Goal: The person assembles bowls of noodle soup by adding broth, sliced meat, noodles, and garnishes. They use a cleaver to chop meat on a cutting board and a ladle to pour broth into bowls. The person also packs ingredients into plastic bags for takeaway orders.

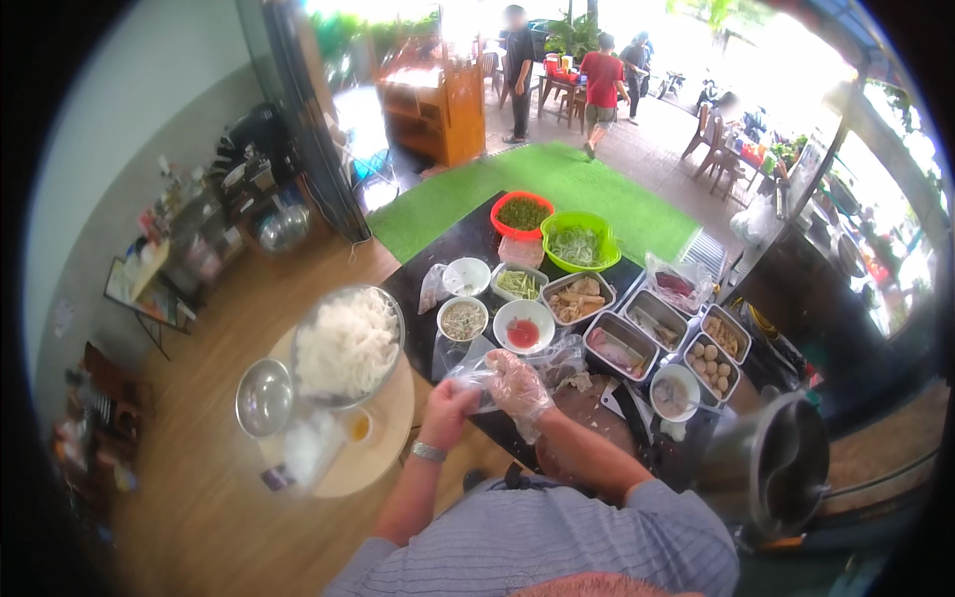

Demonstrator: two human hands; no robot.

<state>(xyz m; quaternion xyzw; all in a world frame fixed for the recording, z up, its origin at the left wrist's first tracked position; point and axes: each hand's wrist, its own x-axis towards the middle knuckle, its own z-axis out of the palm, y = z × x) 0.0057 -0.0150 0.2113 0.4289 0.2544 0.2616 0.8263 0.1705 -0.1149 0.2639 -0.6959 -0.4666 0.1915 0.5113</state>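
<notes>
My left hand (450, 410), bare with a metal-banded watch at the wrist, pinches a piece of clear plastic film (477, 374), which could be a bag or a glove. Beside it, my right hand (520, 386) wears a clear disposable plastic glove. Its fingers curl against the film, and whether they grip it is hidden. Just beyond my hands are a white bowl with red sauce or liquid (522, 333) and a bowl of pale shredded food (462, 321). Under my right forearm lies a round chopping board (582, 418), with a cleaver (616, 400) at its right side.
Noodles fill a large bowl (347, 347) on a round table (395, 448) at left, near a steel bowl (265, 399). Metal food trays (623, 343) crowd the right. A green basket (580, 242) stands at the back. A steel pot (768, 463) is right; people stand outside.
</notes>
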